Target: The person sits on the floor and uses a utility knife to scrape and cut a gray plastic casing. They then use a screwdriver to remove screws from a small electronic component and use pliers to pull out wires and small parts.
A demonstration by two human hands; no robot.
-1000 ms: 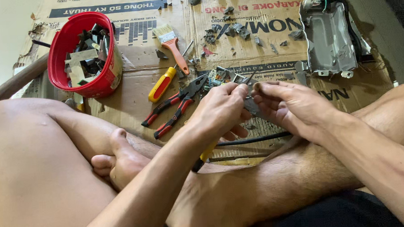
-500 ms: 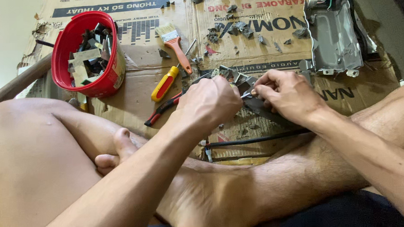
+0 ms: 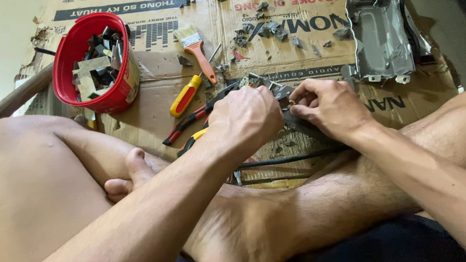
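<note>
My left hand [image 3: 248, 117] is curled into a fist over one end of a small dark metal part [image 3: 295, 120] that lies on the cardboard sheet [image 3: 153, 92]. My right hand [image 3: 329, 108] pinches the same part from the right with thumb and fingers. The two hands nearly touch. A yellow-and-black tool handle [image 3: 194, 140] pokes out beneath my left wrist; whether the hand grips it is hidden. Red-handled pliers [image 3: 188, 122] lie just left of my left hand.
A red bucket [image 3: 128, 72] of metal scraps stands at the back left. A yellow-red screwdriver [image 3: 185, 95] and a paintbrush [image 3: 198, 46] lie behind the pliers. A grey metal chassis [image 3: 383, 35] sits back right. A black cable [image 3: 292, 159] runs by my crossed legs.
Both hands have moved down and forward onto the cardboard with the part. My left fist now covers more of the part and of the pliers.
</note>
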